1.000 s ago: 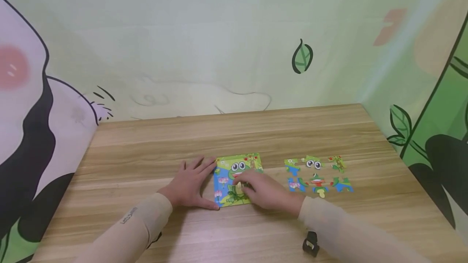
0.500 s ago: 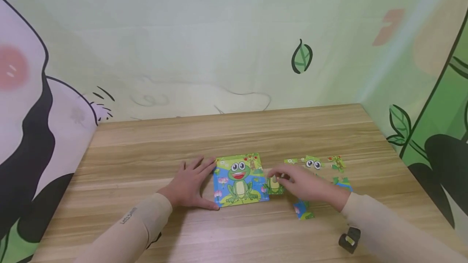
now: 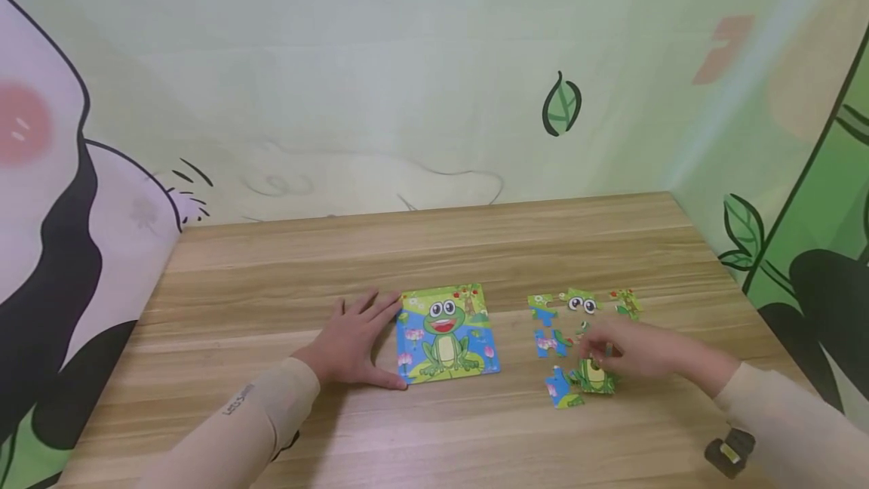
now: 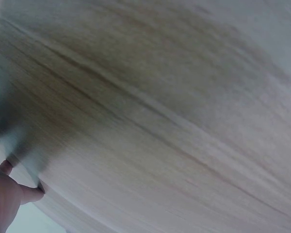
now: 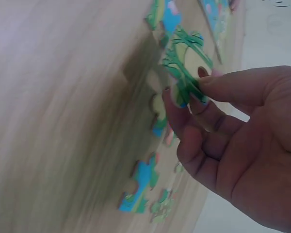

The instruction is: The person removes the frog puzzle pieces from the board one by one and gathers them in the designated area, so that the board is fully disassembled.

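Note:
A square frog puzzle board (image 3: 468,323) lies flat on the table. My left hand (image 3: 353,345) rests spread on the tabletop, thumb and fingertips at the board's left edge. To the right, my right hand (image 3: 641,349) pinches a puzzle piece (image 3: 597,382) printed with the frog's belly and feet. In the right wrist view, thumb and fingers grip this belly piece (image 5: 186,58) by one edge, and it is tilted above the wood. Just left of it is a blue and green corner piece (image 3: 558,389). The left wrist view catches only part of the left hand (image 4: 7,199).
Several loose pieces form spaced rows right of the board: a lotus piece (image 3: 548,342), a blue and green piece (image 3: 542,309), an eyes piece (image 3: 581,304) and a tree piece (image 3: 627,302). My right hand partly covers others. A printed backdrop (image 3: 434,96) stands behind the wooden table (image 3: 305,255).
My right hand has moved right from over the board, carrying the belly piece to the loose pieces' near side. The corner piece has come into view. My left hand has stayed still.

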### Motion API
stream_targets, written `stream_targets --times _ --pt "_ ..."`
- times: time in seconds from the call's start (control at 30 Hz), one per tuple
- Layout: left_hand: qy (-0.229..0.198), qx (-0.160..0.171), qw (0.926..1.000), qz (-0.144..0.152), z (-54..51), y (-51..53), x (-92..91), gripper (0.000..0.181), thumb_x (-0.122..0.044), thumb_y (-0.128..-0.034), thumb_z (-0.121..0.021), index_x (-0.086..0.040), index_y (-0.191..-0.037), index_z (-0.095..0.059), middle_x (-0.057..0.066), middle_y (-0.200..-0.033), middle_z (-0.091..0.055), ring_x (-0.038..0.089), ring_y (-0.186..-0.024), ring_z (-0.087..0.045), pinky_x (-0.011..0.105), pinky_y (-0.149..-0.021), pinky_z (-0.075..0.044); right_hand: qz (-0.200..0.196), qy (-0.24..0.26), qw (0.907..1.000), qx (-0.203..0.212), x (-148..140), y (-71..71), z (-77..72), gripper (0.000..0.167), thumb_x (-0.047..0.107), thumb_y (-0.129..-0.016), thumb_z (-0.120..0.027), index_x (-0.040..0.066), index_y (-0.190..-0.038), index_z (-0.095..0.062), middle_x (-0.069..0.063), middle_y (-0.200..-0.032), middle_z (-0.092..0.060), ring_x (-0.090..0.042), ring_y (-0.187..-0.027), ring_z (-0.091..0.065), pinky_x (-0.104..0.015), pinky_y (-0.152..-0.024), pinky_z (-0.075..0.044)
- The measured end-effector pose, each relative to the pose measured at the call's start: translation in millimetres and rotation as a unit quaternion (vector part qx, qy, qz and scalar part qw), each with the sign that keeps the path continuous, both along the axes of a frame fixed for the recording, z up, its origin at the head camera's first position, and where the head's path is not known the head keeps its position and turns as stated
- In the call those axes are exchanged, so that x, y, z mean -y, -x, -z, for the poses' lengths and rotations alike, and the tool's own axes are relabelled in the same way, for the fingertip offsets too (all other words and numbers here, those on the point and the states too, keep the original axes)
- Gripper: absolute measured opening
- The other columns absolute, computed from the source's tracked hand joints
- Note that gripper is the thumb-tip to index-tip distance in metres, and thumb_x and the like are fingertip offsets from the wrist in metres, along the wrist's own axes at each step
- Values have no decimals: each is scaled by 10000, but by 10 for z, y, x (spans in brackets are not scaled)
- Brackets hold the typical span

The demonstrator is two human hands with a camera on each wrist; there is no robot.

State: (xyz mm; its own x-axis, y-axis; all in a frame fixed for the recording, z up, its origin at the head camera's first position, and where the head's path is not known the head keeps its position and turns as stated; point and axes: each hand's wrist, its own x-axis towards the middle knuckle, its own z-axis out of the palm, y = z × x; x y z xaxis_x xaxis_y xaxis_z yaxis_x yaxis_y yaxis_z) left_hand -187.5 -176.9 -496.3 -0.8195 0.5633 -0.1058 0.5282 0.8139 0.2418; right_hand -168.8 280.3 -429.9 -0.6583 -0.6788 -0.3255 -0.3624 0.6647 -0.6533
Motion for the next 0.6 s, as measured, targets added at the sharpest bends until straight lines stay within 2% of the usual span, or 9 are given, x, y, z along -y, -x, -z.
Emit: stream_targets --times 0.17,0.43,0.6 --pt "-71 6 10000 -1 -15 -4 -9 1262 -843 -690 -762 -121 -1639 -350 68 -1720 -325 450 -1573 -280 854 -1119 -233 72 -312 9992 249 -98 -66 44 187 -60 -981 -563 89 -1025 -666 49 -912 -589 -13 -793 -464 -215 -674 -422" --pt "-73 44 10000 -24 -24 -8 -13 1260 -830 -691 -774 -123 -1641 -343 69 -1721 -321 446 -1571 -281 843 -1132 -228 -35 -386 9992 -42 -186 -113 115 195 -70 -969 -590 75 -1052 -690 62 -918 -611 5 -789 -461 -213 -673 -435" --pt "-74 23 10000 -17 -21 -12 -14 1259 -828 -691 -776 -121 -1640 -345 69 -1719 -324 444 -1570 -284 844 -1129 -233 238 -710 9966 -334 -194 -119 65 238 -42 -951 -629 76 -1133 -727 13 -1015 -654 -49 -886 -528 -247 -747 -496"
